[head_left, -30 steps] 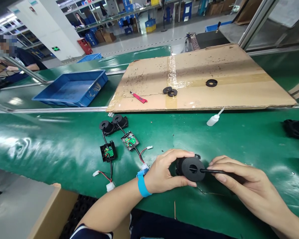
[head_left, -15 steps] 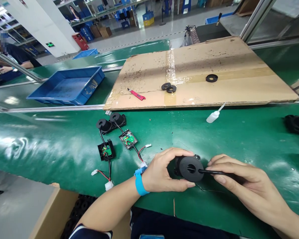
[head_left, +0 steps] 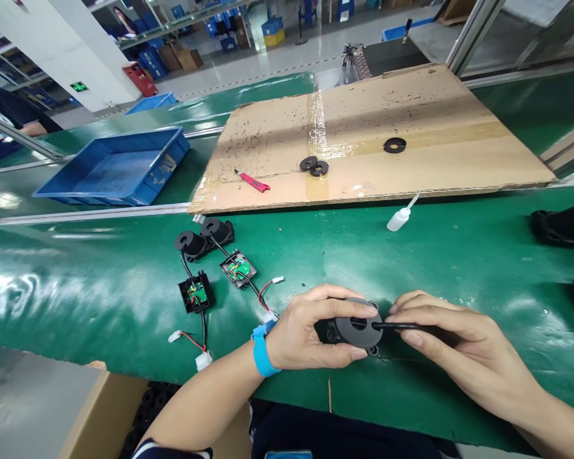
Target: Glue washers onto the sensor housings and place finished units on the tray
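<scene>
Black round housing [head_left: 361, 338], right of centre in the lower half of the frame, is held up over the green bench [head_left: 306, 252]. The left hand [head_left: 299, 328] grips it from the side, and a moment ago those fingertips were at its edge; now a finger lies right across the upper part of the ring-shaped face, with the thumb at the lower edge. The housing seems to have turned or tipped slightly too, since a lug now peeps out below the face. I'd judge that a change of hold rather than a fresh step, because the right hand [head_left: 459, 338] keeps its pinch on the black cable [head_left: 396, 326] running from the face, and neither has let go.

Farther out, left of centre, two similar housings [head_left: 190, 242] sit side by side, their leads running to open boxes with green circuit boards [head_left: 239, 269]. A white dropper bottle [head_left: 398, 219] stands right of centre. On the cardboard sheet [head_left: 363, 118] across the upper middle lie a red cutter [head_left: 253, 182] and three loose black rings [head_left: 388, 146]. There's a blue tray [head_left: 110, 171] at upper left.
</scene>
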Demonstrator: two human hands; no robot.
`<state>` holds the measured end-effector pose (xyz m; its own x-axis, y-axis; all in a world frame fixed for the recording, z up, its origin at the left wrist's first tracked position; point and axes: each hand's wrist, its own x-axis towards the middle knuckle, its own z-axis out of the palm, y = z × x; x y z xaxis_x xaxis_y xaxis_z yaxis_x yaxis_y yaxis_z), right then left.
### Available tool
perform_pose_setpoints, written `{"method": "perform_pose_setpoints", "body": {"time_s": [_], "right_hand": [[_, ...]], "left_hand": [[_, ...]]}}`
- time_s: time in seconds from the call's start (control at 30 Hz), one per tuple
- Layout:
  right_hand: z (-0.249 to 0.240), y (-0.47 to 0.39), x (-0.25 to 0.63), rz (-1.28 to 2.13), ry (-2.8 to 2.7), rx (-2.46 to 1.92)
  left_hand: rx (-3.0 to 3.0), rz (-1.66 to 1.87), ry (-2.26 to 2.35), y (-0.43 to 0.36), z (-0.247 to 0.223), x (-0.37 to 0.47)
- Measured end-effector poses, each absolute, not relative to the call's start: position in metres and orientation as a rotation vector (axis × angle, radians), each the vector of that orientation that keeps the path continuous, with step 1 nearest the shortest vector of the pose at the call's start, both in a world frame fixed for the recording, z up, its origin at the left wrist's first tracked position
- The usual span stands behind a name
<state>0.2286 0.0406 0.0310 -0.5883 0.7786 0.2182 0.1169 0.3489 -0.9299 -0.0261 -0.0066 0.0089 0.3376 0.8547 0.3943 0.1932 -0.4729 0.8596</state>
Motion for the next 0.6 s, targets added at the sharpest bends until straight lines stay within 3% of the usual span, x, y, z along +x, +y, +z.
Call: {"method": "perform_pose_setpoints", "body": {"time_s": [0.17, 0.47, 0.6], "right_hand": [[0.018, 0.045, 0.233, 1.136, -2.180, -0.903], [-0.025, 0.054, 0.260, 0.493, -2.566, -0.822], [-0.044, 0.056, 0.273, 0.564, -2.633, -0.886]], "left_hand": [[2.027, 0.984, 1.071, 0.008, 0.006, -0.043], [2.412, 0.502, 1.773, 0.007, 0.009, -0.046], [2.383, 0.322, 2.191, 0.014, 0.006, -0.053]]}}
